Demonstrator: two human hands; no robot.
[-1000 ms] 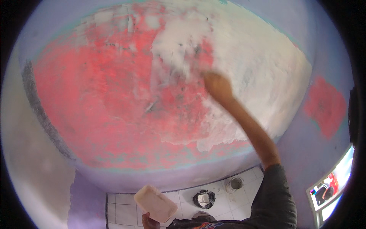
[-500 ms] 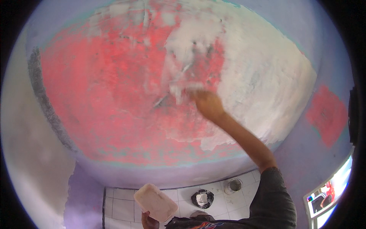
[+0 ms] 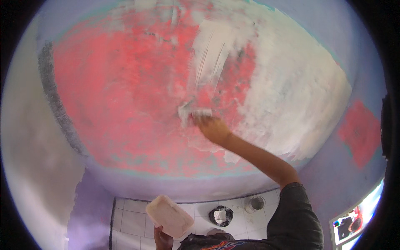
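Observation:
My right hand (image 3: 213, 128) is closed on a wide putty knife (image 3: 204, 111), its blade against the wall and smeared with white filler. Around the blade the wall (image 3: 125, 91) is patchy red and grey, and a fresh white filler streak (image 3: 210, 46) with thin ridges runs above it. Right of my hand, a broad stretch of white filler (image 3: 296, 91) covers the surface. Low down, my left hand (image 3: 163, 238) grips the edge of a pale rectangular plastic tub (image 3: 170, 216), whose inside is coated with whitish filler. Some of that hand's fingers are hidden behind the tub.
On the white tiled floor (image 3: 132, 223) stand a dark bag-like container (image 3: 221, 216) with white material inside and a round bucket (image 3: 255, 203). A grey strip (image 3: 56, 100) borders the left side. At right are a red diamond patch (image 3: 359, 133) and a bright opening (image 3: 358, 225).
My right hand has moved the putty knife down and left along the wall. A longer white streak now shows above it. The tub in my left hand has barely shifted.

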